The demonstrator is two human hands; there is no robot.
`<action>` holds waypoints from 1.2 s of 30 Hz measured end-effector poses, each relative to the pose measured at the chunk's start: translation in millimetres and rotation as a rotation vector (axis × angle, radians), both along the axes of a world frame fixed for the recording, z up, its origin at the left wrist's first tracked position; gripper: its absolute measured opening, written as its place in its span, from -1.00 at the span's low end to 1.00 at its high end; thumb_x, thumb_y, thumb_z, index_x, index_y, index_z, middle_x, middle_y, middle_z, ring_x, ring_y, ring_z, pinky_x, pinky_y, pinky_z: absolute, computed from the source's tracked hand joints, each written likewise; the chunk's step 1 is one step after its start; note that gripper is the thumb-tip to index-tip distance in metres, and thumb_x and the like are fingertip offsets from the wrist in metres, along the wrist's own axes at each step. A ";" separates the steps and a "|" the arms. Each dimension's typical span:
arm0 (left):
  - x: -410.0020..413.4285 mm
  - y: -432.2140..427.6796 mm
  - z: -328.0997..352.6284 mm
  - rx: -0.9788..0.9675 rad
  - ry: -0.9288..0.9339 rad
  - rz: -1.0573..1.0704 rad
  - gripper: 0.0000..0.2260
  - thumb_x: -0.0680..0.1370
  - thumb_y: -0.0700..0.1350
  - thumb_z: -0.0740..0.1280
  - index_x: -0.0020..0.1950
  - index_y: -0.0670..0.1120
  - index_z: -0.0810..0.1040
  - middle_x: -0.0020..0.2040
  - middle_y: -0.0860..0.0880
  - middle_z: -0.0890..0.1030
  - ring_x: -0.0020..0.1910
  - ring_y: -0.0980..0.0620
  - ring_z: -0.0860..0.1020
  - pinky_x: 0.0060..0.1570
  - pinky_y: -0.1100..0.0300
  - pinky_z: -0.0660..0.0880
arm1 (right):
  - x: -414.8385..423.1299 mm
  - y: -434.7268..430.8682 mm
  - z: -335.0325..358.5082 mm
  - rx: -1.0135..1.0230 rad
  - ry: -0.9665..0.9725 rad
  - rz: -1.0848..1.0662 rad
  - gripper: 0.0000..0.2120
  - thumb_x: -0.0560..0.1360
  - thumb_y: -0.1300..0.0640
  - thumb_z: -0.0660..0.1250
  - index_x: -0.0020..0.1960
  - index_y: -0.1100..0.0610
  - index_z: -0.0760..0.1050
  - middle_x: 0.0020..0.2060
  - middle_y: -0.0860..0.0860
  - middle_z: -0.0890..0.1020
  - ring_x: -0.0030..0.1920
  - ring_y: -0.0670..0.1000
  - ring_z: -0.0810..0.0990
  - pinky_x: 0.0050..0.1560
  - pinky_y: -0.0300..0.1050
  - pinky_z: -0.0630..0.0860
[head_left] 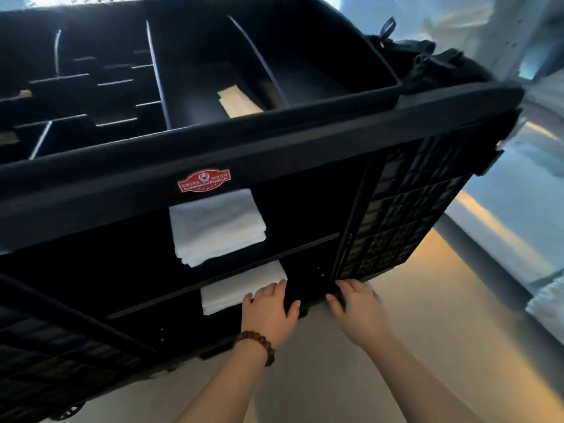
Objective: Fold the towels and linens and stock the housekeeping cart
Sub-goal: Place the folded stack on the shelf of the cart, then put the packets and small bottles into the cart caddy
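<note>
Your upper shelf [290,239] is open right of its folded towel stack [216,227]. On the lower shelf [308,293], another stack [241,290], your left hand [268,312] and right hand [357,303] crowd the right end.

The upper towel stack [215,227] lies on the housekeeping cart's [305,148] upper shelf [305,247], the lower towel stack [235,290] on the shelf beneath [308,290], papers [239,102] in the top tray [274,116].
</note>
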State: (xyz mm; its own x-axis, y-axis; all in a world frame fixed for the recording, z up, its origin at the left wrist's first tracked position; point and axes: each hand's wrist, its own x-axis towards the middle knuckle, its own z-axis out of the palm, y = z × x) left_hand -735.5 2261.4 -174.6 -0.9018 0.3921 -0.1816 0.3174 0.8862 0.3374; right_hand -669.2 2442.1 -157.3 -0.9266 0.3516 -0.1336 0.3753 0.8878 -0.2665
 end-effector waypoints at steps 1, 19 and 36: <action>0.4 7.4 6.1 -0.001 -0.003 -0.010 -0.46 0.58 0.25 0.06 0.52 0.08 0.19 0.45 0.04 0.37 0.40 0.02 0.34 0.43 -0.03 0.13 | 5.9 5.4 6.8 -0.006 -0.006 -0.023 -0.51 0.59 -0.18 0.10 0.45 0.00 0.32 0.36 -0.04 0.43 0.38 0.01 0.35 0.37 -0.07 0.29; 30.0 113.8 43.9 0.032 0.001 -0.630 -0.49 0.62 0.18 0.06 0.54 0.01 0.17 0.49 0.03 0.31 0.43 0.02 0.29 0.43 -0.07 0.16 | 120.7 31.1 27.5 -0.020 0.003 -0.636 -0.52 0.59 -0.16 0.09 0.43 0.02 0.32 0.37 -0.01 0.42 0.37 0.04 0.35 0.35 -0.02 0.31; 217.4 78.1 37.6 0.001 0.011 -1.472 -0.47 0.57 0.22 0.07 0.50 0.05 0.22 0.43 0.04 0.39 0.36 -0.01 0.38 0.34 -0.01 0.24 | 315.4 -145.6 28.1 0.046 0.115 -1.495 -0.58 0.56 -0.11 0.16 0.34 0.05 0.40 0.27 0.03 0.48 0.25 0.08 0.44 0.26 -0.04 0.36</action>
